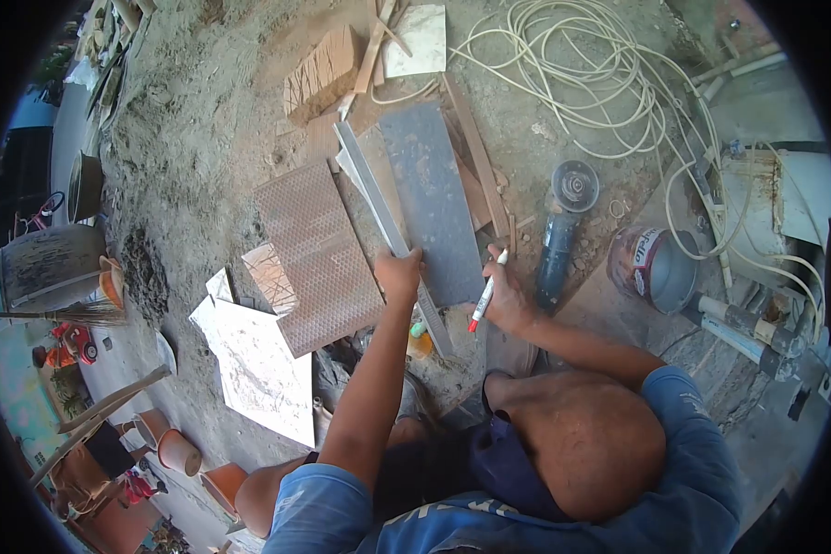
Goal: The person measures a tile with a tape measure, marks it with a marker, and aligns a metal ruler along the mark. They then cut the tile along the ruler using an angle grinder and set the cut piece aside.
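Note:
My left hand point(399, 275) is closed around a long, narrow metal bar point(369, 187), which lies along the left side of a dark grey tile point(427, 189). In my right hand point(510, 300) is a white marker point(485, 299) with a red end pointing toward me. That hand is near the lower right corner of the dark tile. Left of the bar lies a brown textured tile point(309, 235). An angle grinder point(556, 242) rests on the ground to the right of my right hand, its disc end facing away from me.
A paint bucket point(651, 268) lies at the right, below a coiled pale hose point(582, 65). White broken tile pieces point(266, 369) lie to the left. Wood strips point(475, 152) and a rough block point(323, 74) are farther off. Flowerpots point(177, 452) stand at lower left.

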`<state>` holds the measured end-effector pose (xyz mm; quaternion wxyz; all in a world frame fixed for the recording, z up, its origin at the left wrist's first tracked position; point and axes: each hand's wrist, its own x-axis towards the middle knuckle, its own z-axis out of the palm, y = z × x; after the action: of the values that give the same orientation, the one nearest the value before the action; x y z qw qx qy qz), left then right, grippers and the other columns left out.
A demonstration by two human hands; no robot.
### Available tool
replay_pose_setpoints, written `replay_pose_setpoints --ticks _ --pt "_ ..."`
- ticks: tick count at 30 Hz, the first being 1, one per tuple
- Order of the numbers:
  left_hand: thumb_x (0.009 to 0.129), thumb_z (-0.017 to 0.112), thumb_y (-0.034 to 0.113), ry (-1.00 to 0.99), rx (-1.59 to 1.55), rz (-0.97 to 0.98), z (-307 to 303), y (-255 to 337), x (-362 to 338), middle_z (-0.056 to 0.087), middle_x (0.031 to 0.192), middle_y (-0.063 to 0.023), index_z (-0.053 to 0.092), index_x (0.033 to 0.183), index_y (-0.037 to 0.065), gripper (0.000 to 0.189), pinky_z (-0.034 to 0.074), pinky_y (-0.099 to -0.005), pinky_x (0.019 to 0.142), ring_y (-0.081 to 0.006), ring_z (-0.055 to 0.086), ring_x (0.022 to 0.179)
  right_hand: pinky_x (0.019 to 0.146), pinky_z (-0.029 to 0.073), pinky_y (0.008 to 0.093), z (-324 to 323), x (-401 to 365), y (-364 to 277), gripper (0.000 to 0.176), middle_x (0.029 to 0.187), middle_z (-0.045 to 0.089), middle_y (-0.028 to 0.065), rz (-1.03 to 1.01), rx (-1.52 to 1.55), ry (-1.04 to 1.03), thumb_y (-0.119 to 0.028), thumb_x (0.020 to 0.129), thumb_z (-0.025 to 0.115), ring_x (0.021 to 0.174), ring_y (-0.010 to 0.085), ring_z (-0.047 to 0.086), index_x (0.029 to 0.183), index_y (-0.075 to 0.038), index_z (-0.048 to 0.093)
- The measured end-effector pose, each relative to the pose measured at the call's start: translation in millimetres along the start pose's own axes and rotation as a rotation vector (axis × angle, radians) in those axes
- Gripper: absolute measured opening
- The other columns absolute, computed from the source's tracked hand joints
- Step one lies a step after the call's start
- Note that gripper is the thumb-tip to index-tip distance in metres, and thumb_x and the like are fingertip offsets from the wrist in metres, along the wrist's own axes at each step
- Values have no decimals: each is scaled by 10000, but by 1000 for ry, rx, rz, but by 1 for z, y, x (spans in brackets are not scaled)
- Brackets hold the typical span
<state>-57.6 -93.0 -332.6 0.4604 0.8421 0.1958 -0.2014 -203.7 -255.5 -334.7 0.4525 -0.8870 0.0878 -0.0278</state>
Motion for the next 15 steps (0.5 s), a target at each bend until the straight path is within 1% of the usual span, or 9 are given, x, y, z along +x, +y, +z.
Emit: replay_pose_setpoints --ticks 2,4,6,8,10,11,12,14,15 --pt "764 758 66 -14 -96 2 1 -2 -1 678 710 -115 643 910 -61 225 503 -328 503 -176 643 535 952 478 481 -1 0 8 654 1402 406 349 -13 -16 -48 -222 687 876 1212 505 503 1137 -32 441" --pt "763 759 65 -29 -83 -29 3 1 -2 674 701 -113 646 907 -61 222 501 -324 498 -175 641 532 949 492 469 -4 4 17 540 1420 425 313 -197 -58 -114 -134 700 843 1198 490 518 1101 -66 487" --pt "762 760 63 -41 -59 -64 4 0 -2 671 693 -111 649 905 -61 220 499 -320 494 -174 639 529 943 498 463 -4 5 27 488 1401 455 296 -160 -46 -90 -96 709 823 1186 480 531 1076 -72 503" --pt "760 762 64 -112 -85 -15 13 0 -1 667 682 -107 655 886 -61 207 493 -309 486 -169 636 524 937 503 457 -10 10 39 439 1383 484 280 -135 -40 -64 -59 718 804 1174 471 543 1051 -78 519" --pt "760 759 61 -74 -65 1 21 6 -3 664 681 -105 655 860 -58 187 488 -304 478 -167 633 520 901 526 446 -28 21 35 407 1347 522 265 -118 -47 -106 -16 730 778 1144 462 565 1041 -73 522" --pt "760 757 59 -73 -85 -13 24 6 -3 663 679 -104 655 859 -57 184 489 -304 477 -168 632 517 874 541 442 -37 25 29 396 1329 536 263 -157 -80 -83 7 732 765 1098 452 588 1040 -73 528" --pt "761 754 58 -72 -105 -27 27 7 -3 663 678 -104 654 858 -56 180 490 -304 476 -169 631 514 874 541 442 -39 27 33 396 1329 536 263 -155 -81 -83 7 732 765 1098 452 588 1040 -73 528" --pt "772 753 66 -92 -114 3 31 9 -5 660 677 -103 646 858 -50 179 488 -305 472 -169 634 520 873 540 446 -46 30 42 396 1305 551 262 -58 -91 -90 19 730 759 1085 443 588 1042 -76 533" --pt "784 751 74 -112 -124 37 31 14 -6 658 677 -103 639 857 -43 178 487 -305 468 -168 636 526 850 538 453 -49 31 43 390 1272 567 272 -53 -89 -45 -3 735 764 1036 432 603 1044 -72 537"
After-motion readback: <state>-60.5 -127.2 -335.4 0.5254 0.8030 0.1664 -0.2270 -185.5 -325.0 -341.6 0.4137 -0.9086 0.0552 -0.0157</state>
